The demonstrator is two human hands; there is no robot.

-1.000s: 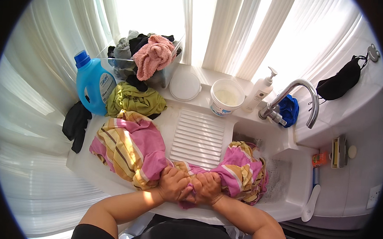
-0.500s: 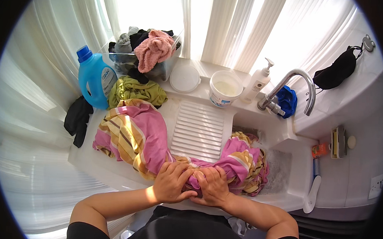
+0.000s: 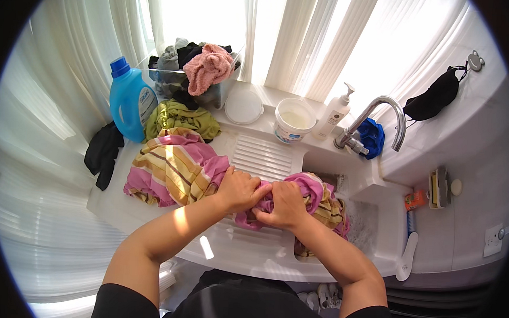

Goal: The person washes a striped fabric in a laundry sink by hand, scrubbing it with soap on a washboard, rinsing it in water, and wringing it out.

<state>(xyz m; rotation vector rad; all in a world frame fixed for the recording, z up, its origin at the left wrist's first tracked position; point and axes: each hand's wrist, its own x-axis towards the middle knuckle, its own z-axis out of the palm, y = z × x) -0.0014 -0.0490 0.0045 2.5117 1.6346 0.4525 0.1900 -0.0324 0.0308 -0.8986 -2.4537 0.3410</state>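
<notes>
A pink and yellow striped cloth (image 3: 170, 169) lies across the white ribbed washboard (image 3: 263, 156) of a sink unit, one end hanging into the basin (image 3: 366, 222). My left hand (image 3: 238, 188) and my right hand (image 3: 286, 204) grip the bunched middle of the cloth side by side, knuckles touching, pressing it onto the lower part of the board.
A blue detergent bottle (image 3: 130, 99), an olive green garment (image 3: 179, 117) and a clear bin of clothes (image 3: 193, 72) stand at the back left. A white tub (image 3: 294, 121), pump bottle (image 3: 334, 112), tap (image 3: 377, 119) and blue cloth (image 3: 373, 136) sit behind the basin. Dark cloth (image 3: 100, 151) hangs left.
Both hands have slid the bunched cloth up the washboard, away from the front edge. The view has tilted slightly; the rest stays put.
</notes>
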